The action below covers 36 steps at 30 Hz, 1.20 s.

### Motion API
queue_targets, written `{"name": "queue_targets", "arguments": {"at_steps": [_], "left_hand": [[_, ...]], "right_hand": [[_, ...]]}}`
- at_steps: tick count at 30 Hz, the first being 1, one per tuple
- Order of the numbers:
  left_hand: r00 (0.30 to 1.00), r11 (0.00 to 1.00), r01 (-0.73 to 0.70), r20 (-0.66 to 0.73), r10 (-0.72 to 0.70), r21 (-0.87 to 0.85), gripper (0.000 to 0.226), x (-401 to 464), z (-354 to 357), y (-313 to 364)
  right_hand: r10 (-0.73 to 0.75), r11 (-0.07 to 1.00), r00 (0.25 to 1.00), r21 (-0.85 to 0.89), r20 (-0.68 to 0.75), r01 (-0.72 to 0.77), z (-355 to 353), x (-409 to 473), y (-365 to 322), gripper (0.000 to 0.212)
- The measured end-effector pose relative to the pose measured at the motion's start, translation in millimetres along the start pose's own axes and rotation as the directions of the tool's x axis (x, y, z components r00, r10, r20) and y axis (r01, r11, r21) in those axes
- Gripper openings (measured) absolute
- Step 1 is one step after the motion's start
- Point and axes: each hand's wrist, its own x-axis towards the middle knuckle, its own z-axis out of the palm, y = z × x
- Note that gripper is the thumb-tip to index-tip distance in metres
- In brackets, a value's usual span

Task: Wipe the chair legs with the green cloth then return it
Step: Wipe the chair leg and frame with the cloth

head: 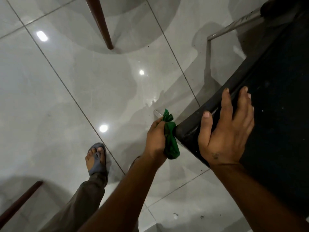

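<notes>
The left hand was closed around the bunched green cloth, pressing it on a metal chair leg just beside the seat's near-left corner. The right hand lay with fingers spread on the dark chair seat, thumb over its edge.

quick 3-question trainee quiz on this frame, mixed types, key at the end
1. True or false: the right hand holds the green cloth.
2. What does the left hand press the cloth against? A) brown wooden leg B) metal chair leg by the seat corner C) sandal
3. Fill in: the right hand rests flat on the dark chair ____.

Key: 1 false, the left hand grips it; 2 B; 3 seat.
</notes>
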Motion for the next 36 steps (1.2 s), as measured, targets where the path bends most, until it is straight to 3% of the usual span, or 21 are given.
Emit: {"name": "queue_targets", "arguments": {"at_steps": [5, 7, 10, 14, 17, 20, 24, 30, 33, 36], "left_hand": [[0.95, 0.966, 0.139, -0.306, -0.067, 0.219, 0.03, 94, 15, 43], [0.935, 0.894, 0.25, -0.331, -0.125, 0.371, 0.023, 116, 11, 51], [0.938, 0.858, 0.259, -0.328, -0.114, 0.442, 0.016, 123, 11, 54], [0.964, 0.797, 0.134, -0.262, 0.031, 0.589, 0.009, 90, 18, 50], [0.985, 0.815, 0.008, -0.147, 0.094, 0.579, 0.02, 49, 16, 44], [0.997, 0.825, -0.014, -0.051, 0.052, 0.565, 0.036, 7, 10, 51], [1.0, 0.83, -0.012, 0.018, 0.003, 0.557, 0.026, -17, 5, 85], [0.998, 0.808, -0.065, 0.02, 0.066, 0.585, 0.018, -37, 26, 135], [0.995, 0.827, -0.103, 0.065, 0.08, 0.552, 0.019, -51, 50, 151], [0.985, 0.792, -0.158, 0.146, 0.088, 0.59, 0.025, -58, 81, 167]], "right_hand": [[-0.004, 1.0, 1.0, -0.007, -0.005, 0.004, 0, 0, 0, 0.066], [-0.013, 1.0, 1.0, -0.012, -0.016, 0.013, 2, 0, 0, 0.066], [-0.012, 1.0, 1.0, -0.026, -0.028, 0.012, 4, 0, 3, 0.066], [-0.01, 0.998, 0.999, -0.063, -0.032, 0.008, 5, 1, 3, 0.065], [0.006, 0.998, 1.0, -0.068, -0.013, -0.007, 4, 1, -1, 0.064], [0.026, 0.997, 1.0, -0.079, 0.014, -0.025, -3, 4, -5, 0.064], [0.031, 0.995, 0.997, -0.096, 0.07, -0.025, -5, 4, -6, 0.065], [0.08, 0.99, 0.979, -0.133, 0.188, -0.056, -14, 7, -10, 0.072], [0.122, 0.992, 0.951, -0.05, 0.284, -0.113, -28, 16, -18, 0.083], [0.056, 0.996, 0.931, 0.047, 0.361, -0.078, -46, 55, -2, 0.087]]}}
